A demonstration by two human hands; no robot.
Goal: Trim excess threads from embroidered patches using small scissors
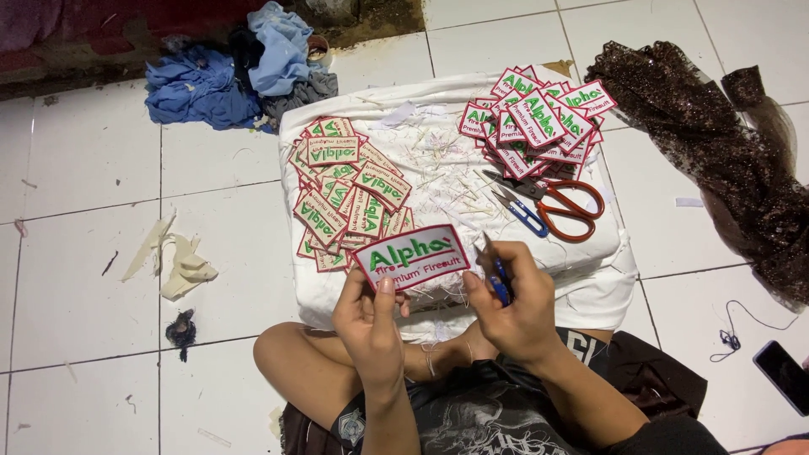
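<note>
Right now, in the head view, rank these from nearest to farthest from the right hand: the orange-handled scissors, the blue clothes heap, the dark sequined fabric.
From the right hand:
1. Orange-handled scissors, just beyond it on the white cushion.
2. Dark sequined fabric, far right on the floor tiles.
3. Blue clothes heap, far upper left.

White glossy floor tiles (pixel 84 194) with dark grout lay under even light; a dark, grimy ledge (pixel 101 42) ran along the far edge.

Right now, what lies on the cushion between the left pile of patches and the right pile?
In the head view, only thread trimmings on the white cushion; the scissors lie below the right pile, not beside the left pile.
</note>
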